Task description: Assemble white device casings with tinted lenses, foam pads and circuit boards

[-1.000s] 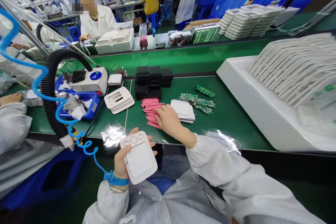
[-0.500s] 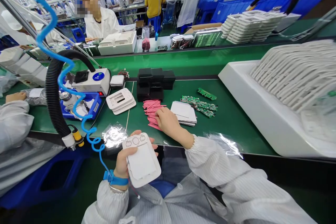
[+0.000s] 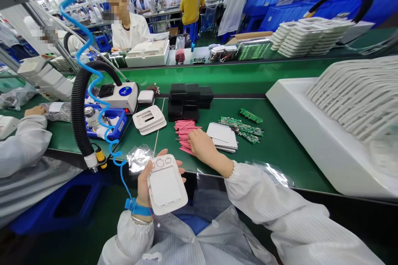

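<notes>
My left hand (image 3: 144,184) is closed around a white plastic device housing (image 3: 167,184), with a white rectangular sheet in its recess and a thin red wire hanging from its lower left. A blue wrist strap (image 3: 138,208) circles that wrist. Over on the green bench, my right hand (image 3: 201,145) touches the pile of thin pink strips (image 3: 185,130); its fingertips are bent down into them, and whether a strip is pinched is hidden. Just right of this hand lies a stack of white cards (image 3: 222,137), with green circuit boards (image 3: 242,128) beyond it.
Black boxes (image 3: 186,101) and white frames (image 3: 149,120) lie behind the pink strips. A large white foam tray (image 3: 289,103) of white parts fills the right. On the left stand a black fume hose (image 3: 79,112), a coiled blue cord (image 3: 90,41) and a blue bin (image 3: 120,126). Co-workers sit nearby.
The whole view has shifted a little to the right. My left thumb has slid from the housing's face to its edge. My right hand stays at the pink strips.
</notes>
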Tool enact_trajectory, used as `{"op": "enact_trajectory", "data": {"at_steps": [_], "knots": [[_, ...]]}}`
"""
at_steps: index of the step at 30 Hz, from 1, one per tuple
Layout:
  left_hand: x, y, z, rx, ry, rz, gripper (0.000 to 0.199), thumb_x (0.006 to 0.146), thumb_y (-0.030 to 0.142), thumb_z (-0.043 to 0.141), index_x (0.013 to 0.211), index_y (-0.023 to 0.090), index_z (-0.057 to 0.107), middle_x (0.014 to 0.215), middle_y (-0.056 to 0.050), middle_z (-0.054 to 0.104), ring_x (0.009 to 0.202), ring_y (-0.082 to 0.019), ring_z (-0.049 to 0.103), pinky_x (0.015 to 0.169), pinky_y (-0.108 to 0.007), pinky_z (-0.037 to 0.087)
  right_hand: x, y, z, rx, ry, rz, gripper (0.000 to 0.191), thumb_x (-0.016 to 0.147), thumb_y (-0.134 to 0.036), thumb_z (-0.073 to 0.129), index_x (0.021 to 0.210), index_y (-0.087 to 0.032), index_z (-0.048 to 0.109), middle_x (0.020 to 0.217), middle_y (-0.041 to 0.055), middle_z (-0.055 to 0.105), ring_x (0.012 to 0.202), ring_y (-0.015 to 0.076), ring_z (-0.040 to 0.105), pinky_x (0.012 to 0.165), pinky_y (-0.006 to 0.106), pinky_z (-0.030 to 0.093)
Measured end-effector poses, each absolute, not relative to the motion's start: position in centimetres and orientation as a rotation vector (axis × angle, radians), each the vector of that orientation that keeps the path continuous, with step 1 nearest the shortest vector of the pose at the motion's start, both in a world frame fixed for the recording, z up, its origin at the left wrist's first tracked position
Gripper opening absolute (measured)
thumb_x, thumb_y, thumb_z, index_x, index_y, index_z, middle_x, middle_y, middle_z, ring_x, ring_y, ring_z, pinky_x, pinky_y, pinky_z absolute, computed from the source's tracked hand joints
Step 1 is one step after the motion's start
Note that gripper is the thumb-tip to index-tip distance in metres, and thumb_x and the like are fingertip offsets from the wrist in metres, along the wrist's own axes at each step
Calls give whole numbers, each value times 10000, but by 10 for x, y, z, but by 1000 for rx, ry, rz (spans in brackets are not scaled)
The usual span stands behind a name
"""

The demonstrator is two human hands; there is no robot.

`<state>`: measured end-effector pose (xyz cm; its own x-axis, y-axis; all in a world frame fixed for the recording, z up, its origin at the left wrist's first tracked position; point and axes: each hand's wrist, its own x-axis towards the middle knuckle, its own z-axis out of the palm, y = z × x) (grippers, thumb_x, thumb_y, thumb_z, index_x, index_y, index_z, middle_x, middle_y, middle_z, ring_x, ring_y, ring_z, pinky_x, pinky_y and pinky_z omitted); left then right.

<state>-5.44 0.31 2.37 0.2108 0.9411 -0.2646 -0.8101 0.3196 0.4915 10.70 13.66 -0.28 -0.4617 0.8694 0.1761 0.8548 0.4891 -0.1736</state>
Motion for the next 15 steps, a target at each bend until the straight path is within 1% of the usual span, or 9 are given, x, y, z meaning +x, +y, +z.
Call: {"op": "enact_trajectory", "data": {"at_steps": [5, 10, 15], "knots": [[-58, 5, 24, 260, 575, 1238, 605, 873, 452, 409, 1403, 192, 275, 1087, -173, 653, 924, -298, 650, 863, -512, 440, 107, 138, 0, -1429, -2511, 98, 168, 831, -74, 439, 802, -136, 593, 836, 118, 628, 797, 228, 537, 676, 312, 371], [-58, 7, 19, 261, 592, 1226, 622, 866, 459, 421, 1403, 186, 265, 1079, -175, 653, 923, -301, 649, 855, -510, 443, 112, 135, -2, -1376, -2501, 128, 166, 827, -59, 422, 805, -118, 576, 813, 135, 614, 777, 242, 526, 683, 327, 379], [-56, 7, 15, 250, 583, 1219, 625, 867, 470, 411, 1401, 182, 262, 1082, -178, 648, 926, -300, 644, 849, -506, 443, 119, 135, -3, -1278, -2473, 215, 132, 817, -73, 447, 791, -142, 557, 818, 108, 605, 792, 229, 515, 706, 320, 407]]}}
